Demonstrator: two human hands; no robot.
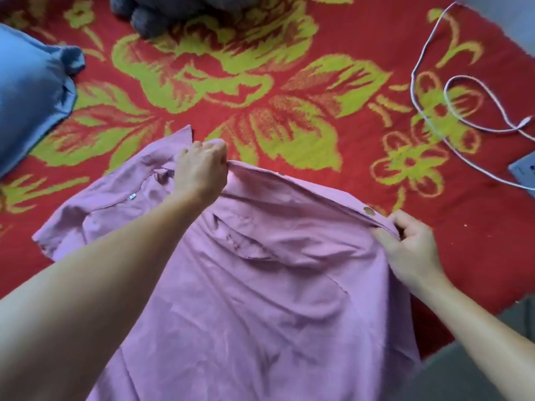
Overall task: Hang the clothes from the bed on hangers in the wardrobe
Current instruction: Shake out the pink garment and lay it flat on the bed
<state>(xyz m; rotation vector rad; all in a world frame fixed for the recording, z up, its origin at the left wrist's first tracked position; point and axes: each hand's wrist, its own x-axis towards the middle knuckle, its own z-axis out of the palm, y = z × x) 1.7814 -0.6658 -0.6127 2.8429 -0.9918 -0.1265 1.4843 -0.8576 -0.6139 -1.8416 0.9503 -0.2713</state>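
Now both hands, left (201,169) and right (411,250), pinch the shirt's (260,285) edge.

Soft, even daylight with faint shadows; slight motion blur throughout, strongest near both hands (201,169) (411,250); wide-angle bending toward the edges.

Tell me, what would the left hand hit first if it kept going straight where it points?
Probably the red floral bedspread just beyond the purple shirt edge that the left hand grips. The dark grey cloth lies left of that line, though depth is hard to judge.
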